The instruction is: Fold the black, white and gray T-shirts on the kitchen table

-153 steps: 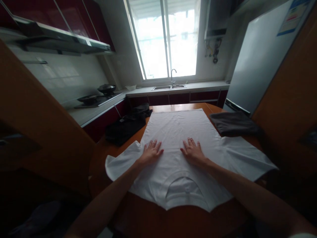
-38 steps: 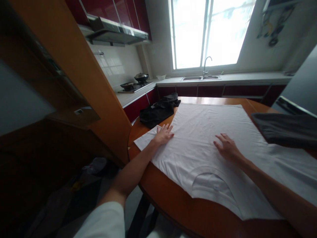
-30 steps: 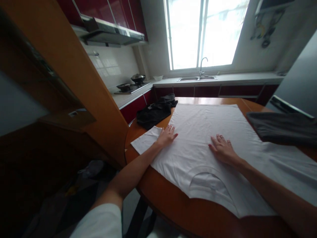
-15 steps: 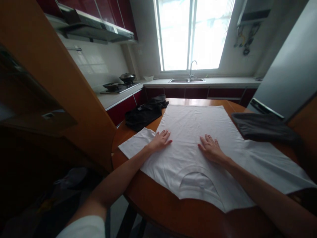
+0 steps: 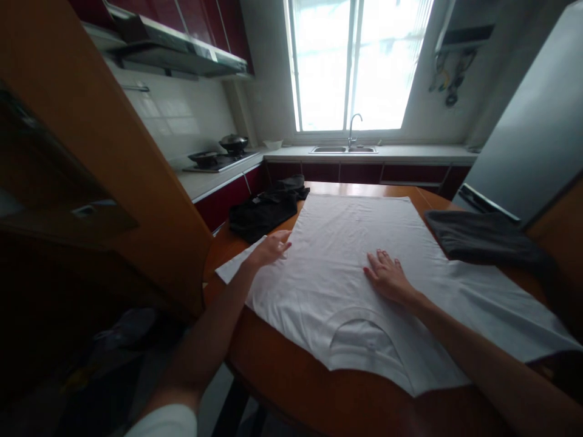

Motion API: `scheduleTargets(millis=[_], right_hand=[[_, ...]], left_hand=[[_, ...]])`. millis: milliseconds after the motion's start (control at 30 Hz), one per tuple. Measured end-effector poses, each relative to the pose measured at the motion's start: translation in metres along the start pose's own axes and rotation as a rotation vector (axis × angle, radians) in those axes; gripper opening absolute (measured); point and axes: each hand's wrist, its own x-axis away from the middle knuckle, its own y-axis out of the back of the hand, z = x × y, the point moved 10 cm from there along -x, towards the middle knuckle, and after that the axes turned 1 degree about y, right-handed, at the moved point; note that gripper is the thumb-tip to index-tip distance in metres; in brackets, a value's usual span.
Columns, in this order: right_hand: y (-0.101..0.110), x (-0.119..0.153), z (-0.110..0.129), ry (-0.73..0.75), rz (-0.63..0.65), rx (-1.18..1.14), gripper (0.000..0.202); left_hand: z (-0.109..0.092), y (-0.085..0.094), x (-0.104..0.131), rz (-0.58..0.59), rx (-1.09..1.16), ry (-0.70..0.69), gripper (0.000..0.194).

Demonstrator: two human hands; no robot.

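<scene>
A white T-shirt (image 5: pixel 337 243) lies spread out, its neckline facing me and its hem at the far side. My right hand (image 5: pixel 387 276) rests palm down on the middle of the shirt, fingers spread and flat. At the left armpit, where the sleeve joins the body, my left hand (image 5: pixel 273 247) is turned on its side, fingers stretched out and the thumb apart from them. It touches or hovers just over the cloth; which of these I cannot tell. My left forearm crosses the left sleeve and hides part of it.
Under the shirt is a round wooden table (image 5: pixel 291 364). A black garment (image 5: pixel 264 209) lies crumpled at its far left, and a dark grey folded cloth (image 5: pixel 483 233) sits at the right. Beyond are a stove (image 5: pixel 223 161), a sink (image 5: pixel 330 149) and a fridge (image 5: pixel 523 127).
My left hand has shifted left from the shirt's body to the sleeve joint and turned onto its side. My right hand has stayed in place.
</scene>
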Motion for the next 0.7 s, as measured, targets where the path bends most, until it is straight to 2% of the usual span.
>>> scheduleTargets(millis=[67,133,233,300,400,467,600,700], right_hand=[[0.000,0.000,0.000,0.002,-0.013,0.007,0.063],[-0.001,0.000,-0.001,0.006,-0.025,0.009,0.063],[-0.003,-0.001,-0.001,0.006,-0.036,0.012,0.062],[-0.004,-0.001,-0.001,0.007,-0.042,0.017,0.062],[-0.005,-0.001,-0.002,0.006,-0.053,0.026,0.062],[-0.006,-0.001,-0.003,0.002,-0.064,0.028,0.062],[-0.008,-0.002,-0.005,-0.003,-0.079,0.022,0.062],[-0.009,-0.002,-0.006,0.001,-0.079,0.026,0.062]], left_hand=[[0.034,0.037,0.013,-0.046,0.002,0.147,0.051],[0.071,0.067,0.039,-0.061,-0.009,0.336,0.053],[0.116,0.093,0.094,-0.080,-0.099,0.597,0.050],[0.132,0.101,0.128,-0.100,-0.231,0.689,0.043],[0.140,0.097,0.165,-0.104,-0.378,0.759,0.037],[0.138,0.093,0.178,-0.130,-0.432,0.786,0.038],[0.131,0.090,0.181,-0.214,-0.466,0.819,0.034],[0.129,0.088,0.175,-0.266,-0.350,0.818,0.020]])
